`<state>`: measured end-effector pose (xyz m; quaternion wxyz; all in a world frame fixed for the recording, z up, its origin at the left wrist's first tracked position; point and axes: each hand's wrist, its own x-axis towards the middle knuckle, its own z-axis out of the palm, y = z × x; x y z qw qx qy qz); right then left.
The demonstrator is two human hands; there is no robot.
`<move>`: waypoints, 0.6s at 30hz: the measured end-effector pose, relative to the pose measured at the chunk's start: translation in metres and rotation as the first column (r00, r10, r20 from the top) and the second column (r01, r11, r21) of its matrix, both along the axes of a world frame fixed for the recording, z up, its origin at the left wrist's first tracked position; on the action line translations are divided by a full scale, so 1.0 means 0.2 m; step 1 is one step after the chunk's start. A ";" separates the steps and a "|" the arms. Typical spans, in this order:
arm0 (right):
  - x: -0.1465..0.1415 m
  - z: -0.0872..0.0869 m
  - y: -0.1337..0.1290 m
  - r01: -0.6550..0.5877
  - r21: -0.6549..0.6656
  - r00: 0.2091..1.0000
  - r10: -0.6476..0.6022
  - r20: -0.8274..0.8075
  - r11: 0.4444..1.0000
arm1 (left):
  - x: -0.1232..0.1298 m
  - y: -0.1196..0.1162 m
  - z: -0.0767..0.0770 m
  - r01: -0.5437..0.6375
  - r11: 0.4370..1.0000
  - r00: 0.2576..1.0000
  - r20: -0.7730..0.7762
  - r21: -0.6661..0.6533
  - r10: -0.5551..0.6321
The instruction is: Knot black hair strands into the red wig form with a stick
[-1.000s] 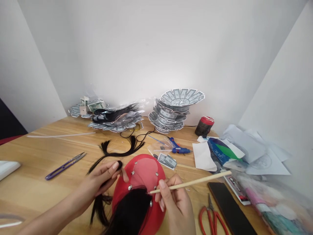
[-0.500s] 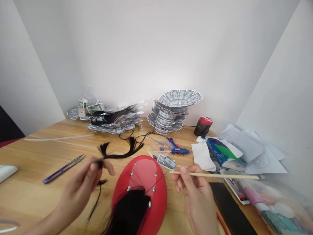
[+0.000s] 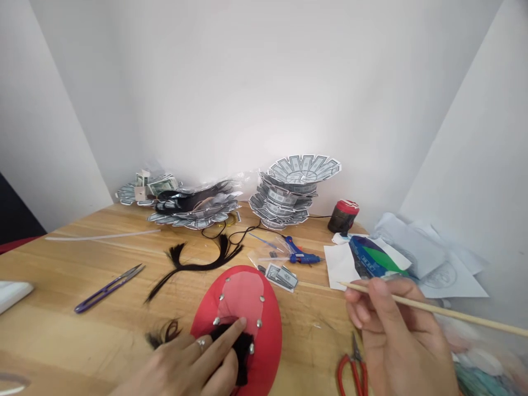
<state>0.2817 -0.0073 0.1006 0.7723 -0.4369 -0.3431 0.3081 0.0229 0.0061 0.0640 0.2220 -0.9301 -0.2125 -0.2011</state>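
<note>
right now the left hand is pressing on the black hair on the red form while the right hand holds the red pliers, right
Not quite: the right hand holds a thin wooden stick, as the head view shows. The left hand is on the black hair, as you say.

On one finger of the left hand, the person over there wears a slim silver-coloured ring with a small, bright setting. The right hand is bare, its visible fingernails short and unpainted.

The only view looks from the person's head, forward and slightly down across the near table, with the pale walls filling its upper half.
</note>
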 end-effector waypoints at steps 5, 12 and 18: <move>-0.06 -0.10 0.02 -0.083 -0.053 0.983 0.090 0.159 0.995 | -0.06 0.01 -0.05 -0.019 1.000 0.997 0.081 -0.019 0.020; -0.27 -0.25 0.00 -0.266 -0.169 0.951 0.287 0.116 0.949 | -0.14 0.06 -0.10 -0.003 1.000 0.996 0.085 -0.007 0.004; -0.35 -0.41 -0.01 -0.252 -0.102 0.922 0.271 0.276 0.962 | -0.26 0.15 -0.18 -0.062 0.989 0.956 0.278 -0.135 0.097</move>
